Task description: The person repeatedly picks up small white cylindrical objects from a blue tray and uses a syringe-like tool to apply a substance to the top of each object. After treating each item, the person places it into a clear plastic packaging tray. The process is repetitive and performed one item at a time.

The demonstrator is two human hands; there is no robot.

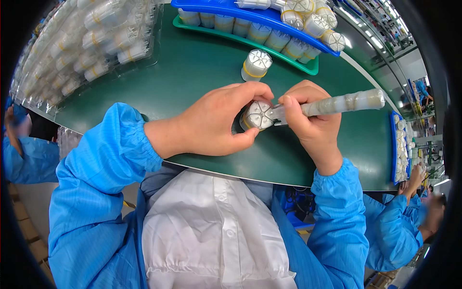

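My left hand (211,120) curls its thumb and fingers around a short round bundle of white wedge-shaped pieces (259,115) on the green table. Between thumb and fingers my right hand (315,118) grips a tool with a thick, pale, wrapped handle (358,101). The handle sticks out to the right, while the narrow front end reaches the right side of the bundle's top. What the tip is like is too small to make out. Just beyond my hands stands a similar bundle with a yellow band (257,65).
At the back, a blue tray (269,21) of bundles sits on a green tray (308,66) holding more. Clear plastic trays of wrapped bundles (96,41) fill the far left. Another blue tray (394,159) stands at the right edge. Co-workers in blue sleeves (394,231) sit on both sides.
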